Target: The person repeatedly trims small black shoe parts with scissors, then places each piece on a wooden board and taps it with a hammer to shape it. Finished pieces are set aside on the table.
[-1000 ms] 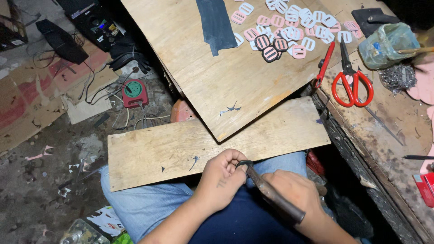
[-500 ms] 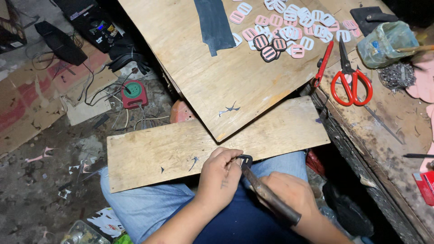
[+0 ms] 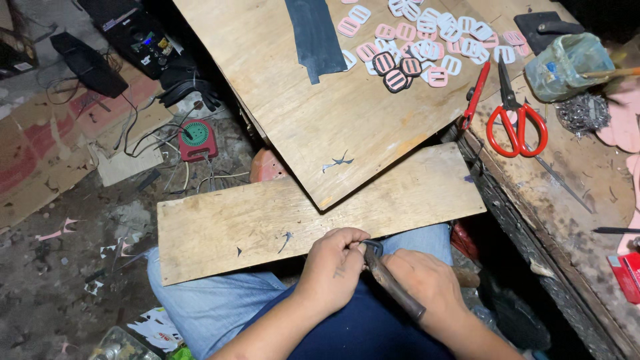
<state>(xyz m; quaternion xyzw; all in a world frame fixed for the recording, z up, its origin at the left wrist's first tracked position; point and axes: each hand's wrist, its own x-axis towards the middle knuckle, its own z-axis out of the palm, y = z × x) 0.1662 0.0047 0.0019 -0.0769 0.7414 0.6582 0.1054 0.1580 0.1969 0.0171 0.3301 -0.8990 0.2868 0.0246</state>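
both hands closed: left hand (image 3: 332,261) pinches small buckle (image 3: 373,247), right hand (image 3: 427,283) grips tool (image 3: 393,288).

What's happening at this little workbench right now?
A seated person in jeans has a narrow plywood board across the lap. At its near edge the left hand pinches a small dark piece, too small to identify, while the right hand grips a dark-handled tool pressed against it. A bigger plywood sheet above holds pink and white plastic buckles and a dark strip. Red-handled scissors lie on the bench.
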